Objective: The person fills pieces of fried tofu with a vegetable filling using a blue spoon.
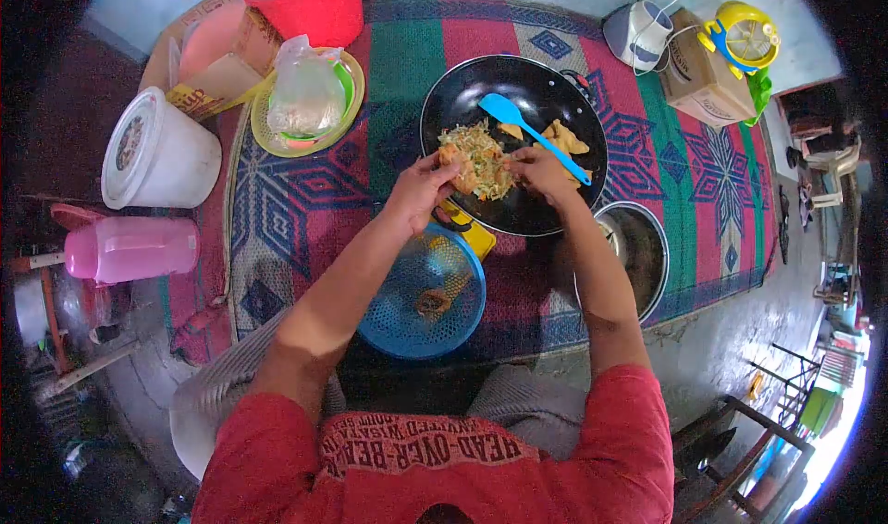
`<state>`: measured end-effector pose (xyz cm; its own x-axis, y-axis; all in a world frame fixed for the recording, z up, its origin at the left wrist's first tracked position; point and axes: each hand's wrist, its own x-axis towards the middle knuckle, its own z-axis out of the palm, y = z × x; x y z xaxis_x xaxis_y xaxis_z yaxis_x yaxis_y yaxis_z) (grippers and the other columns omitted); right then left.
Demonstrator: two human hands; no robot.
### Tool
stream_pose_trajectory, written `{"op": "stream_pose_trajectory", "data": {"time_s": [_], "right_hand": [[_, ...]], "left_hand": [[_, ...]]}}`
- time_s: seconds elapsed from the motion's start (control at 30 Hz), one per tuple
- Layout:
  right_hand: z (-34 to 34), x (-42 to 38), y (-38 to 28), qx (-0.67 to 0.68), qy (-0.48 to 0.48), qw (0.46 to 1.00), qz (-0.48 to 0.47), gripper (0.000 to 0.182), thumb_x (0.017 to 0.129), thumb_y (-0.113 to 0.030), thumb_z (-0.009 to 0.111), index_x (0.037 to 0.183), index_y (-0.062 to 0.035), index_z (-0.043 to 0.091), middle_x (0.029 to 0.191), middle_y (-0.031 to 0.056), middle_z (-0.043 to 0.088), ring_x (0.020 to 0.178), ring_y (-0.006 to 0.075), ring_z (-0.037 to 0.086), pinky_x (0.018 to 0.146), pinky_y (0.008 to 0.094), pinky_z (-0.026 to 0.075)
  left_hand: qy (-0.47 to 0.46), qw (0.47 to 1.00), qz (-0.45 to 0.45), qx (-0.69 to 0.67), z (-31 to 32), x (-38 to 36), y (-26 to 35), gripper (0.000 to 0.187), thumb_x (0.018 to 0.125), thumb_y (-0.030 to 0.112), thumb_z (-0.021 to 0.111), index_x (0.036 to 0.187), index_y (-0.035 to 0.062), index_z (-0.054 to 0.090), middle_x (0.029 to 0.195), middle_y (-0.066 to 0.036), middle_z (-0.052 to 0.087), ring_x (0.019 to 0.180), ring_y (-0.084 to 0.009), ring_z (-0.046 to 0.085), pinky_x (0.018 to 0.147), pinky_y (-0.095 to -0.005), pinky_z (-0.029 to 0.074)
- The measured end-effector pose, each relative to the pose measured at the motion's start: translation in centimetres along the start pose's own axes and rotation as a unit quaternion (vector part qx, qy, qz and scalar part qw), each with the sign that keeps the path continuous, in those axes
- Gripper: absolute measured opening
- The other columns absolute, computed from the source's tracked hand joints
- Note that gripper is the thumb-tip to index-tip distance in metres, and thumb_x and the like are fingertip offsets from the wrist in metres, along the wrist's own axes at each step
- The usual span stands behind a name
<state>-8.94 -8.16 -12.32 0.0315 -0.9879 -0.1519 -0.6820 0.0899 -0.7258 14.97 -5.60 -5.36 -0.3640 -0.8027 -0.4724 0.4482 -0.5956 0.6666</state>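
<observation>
Reaching forward, two bare arms (601, 288) angled inward, one black wok (458, 94) beneath, left hand (424, 186) gripping by thumb and fingers, right hand (544, 172) with fingertips drawn together at shreds (483, 145), pale, orange-flecked, heaped in wok, one fried piece (463, 172), golden-brown, uneven, in left hand.

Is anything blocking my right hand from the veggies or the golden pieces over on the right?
Nothing visible blocks the shredded vegetables. But the blue spatula lies between your right hand and those golden pieces.
</observation>
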Motion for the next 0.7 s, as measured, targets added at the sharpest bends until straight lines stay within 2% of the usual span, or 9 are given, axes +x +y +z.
{"op": "stream_pose_trajectory", "data": {"time_s": [0.07, 0.1, 0.17, 0.4, 0.5, 0.53, 0.6, 0.63, 0.7], "right_hand": [[-2.4, -1.0, -2.9, 0.246, -0.084, 0.948, 0.181, 0.025, 0.068, -0.021, 0.068, 0.085, -0.0039, 0.060, 0.074, 0.0061, 0.059, 0.065, 0.0135, 0.056, 0.056, 0.0244, 0.044], [-3.0, -1.2, -3.6, 0.245, -0.085, 0.949, 0.180, 0.025, 0.068, -0.021, 0.068, 0.085, -0.0039, 0.060, 0.074, 0.0061, 0.059, 0.065, 0.0135, 0.056, 0.056, 0.0244, 0.044], [-3.9, -1.6, -4.8, 0.385, -0.085, 0.906, 0.152, 0.026, 0.071, -0.014, 0.067, 0.090, -0.0012, 0.056, 0.076, 0.0019, 0.058, 0.066, 0.0068, 0.053, 0.056, 0.0188, 0.042], [-4.1, -3.5, -10.2, 0.482, -0.095, 0.864, 0.111, 0.026, 0.072, -0.011, 0.065, 0.092, 0.0004, 0.054, 0.078, 0.0033, 0.058, 0.063, 0.0097, 0.054, 0.055, 0.0198, 0.044], [-2.1, -4.2, -10.6, 0.370, -0.049, 0.924, 0.076, 0.023, 0.073, -0.010, 0.063, 0.093, -0.0006, 0.056, 0.081, 0.0038, 0.060, 0.064, 0.0091, 0.056, 0.058, 0.0208, 0.045], [-1.7, -4.3, -10.4, 0.370, -0.049, 0.925, 0.076, 0.023, 0.073, -0.010, 0.063, 0.093, -0.0006, 0.056, 0.081, 0.0038, 0.060, 0.064, 0.0091, 0.056, 0.058, 0.0208, 0.045], [-1.1, -4.5, -10.2, 0.096, 0.022, 0.993, -0.058, 0.024, 0.070, -0.010, 0.063, 0.090, 0.0010, 0.056, 0.069, 0.0106, 0.057, 0.057, 0.0167, 0.056, 0.056, 0.0279, 0.045], [-0.9, -4.8, -10.1, 0.095, 0.022, 0.993, -0.059, 0.024, 0.070, -0.010, 0.063, 0.090, 0.0010, 0.056, 0.069, 0.0106, 0.057, 0.057, 0.0167, 0.056, 0.056, 0.0279, 0.045], [-0.8, -5.7, -11.1, -0.035, 0.083, 0.982, -0.166, 0.021, 0.070, -0.007, 0.058, 0.091, -0.0005, 0.057, 0.073, 0.0164, 0.056, 0.063, 0.0266, 0.057, 0.058, 0.0335, 0.045]], "left_hand": [[0.000, 1.000, 0.013, -0.007, 0.1, 0.0, -0.1, 0.036, 0.077, 0.009, 0.058, 0.111, 0.0028, 0.047, 0.102, -0.008, 0.054, 0.091, -0.0188, 0.055, 0.077, -0.0284, 0.045], [0.012, 1.000, 0.003, 0.006, 0.4, -0.3, 0.2, 0.036, 0.078, 0.009, 0.057, 0.111, 0.0030, 0.047, 0.102, -0.009, 0.054, 0.091, -0.0189, 0.055, 0.077, -0.0285, 0.045], [0.026, 0.999, -0.004, 0.019, 0.4, -0.1, 0.0, 0.036, 0.078, 0.009, 0.056, 0.112, 0.0032, 0.046, 0.103, -0.009, 0.054, 0.091, -0.0190, 0.055, 0.077, -0.0285, 0.045], [0.026, 0.999, -0.002, 0.024, 1.1, 0.6, -1.3, 0.035, 0.078, 0.007, 0.055, 0.112, 0.0050, 0.047, 0.102, -0.006, 0.054, 0.089, -0.0160, 0.055, 0.072, -0.0265, 0.047], [0.022, 0.999, -0.003, 0.027, 1.0, 1.0, -1.6, 0.035, 0.077, 0.007, 0.055, 0.112, 0.0052, 0.047, 0.100, -0.004, 0.054, 0.086, -0.0134, 0.055, 0.069, -0.0238, 0.047], [0.017, 0.999, -0.007, 0.034, 1.0, 1.0, -1.6, 0.035, 0.077, 0.007, 0.055, 0.112, 0.0051, 0.047, 0.099, -0.003, 0.054, 0.084, -0.0120, 0.054, 0.068, -0.0225, 0.047], [0.021, 0.999, -0.003, 0.044, 1.1, 0.8, -1.5, 0.036, 0.079, 0.007, 0.053, 0.114, 0.0044, 0.045, 0.099, -0.005, 0.054, 0.084, -0.0123, 0.055, 0.067, -0.0212, 0.047], [0.026, 0.998, 0.001, 0.054, 1.1, 0.7, -1.5, 0.036, 0.081, 0.008, 0.052, 0.116, 0.0036, 0.043, 0.100, -0.006, 0.055, 0.083, -0.0126, 0.055, 0.066, -0.0200, 0.048], [0.030, 0.998, 0.001, 0.061, 1.2, 0.5, -1.5, 0.037, 0.081, 0.008, 0.051, 0.116, 0.0036, 0.043, 0.100, -0.006, 0.055, 0.083, -0.0128, 0.055, 0.067, -0.0200, 0.048]]}}
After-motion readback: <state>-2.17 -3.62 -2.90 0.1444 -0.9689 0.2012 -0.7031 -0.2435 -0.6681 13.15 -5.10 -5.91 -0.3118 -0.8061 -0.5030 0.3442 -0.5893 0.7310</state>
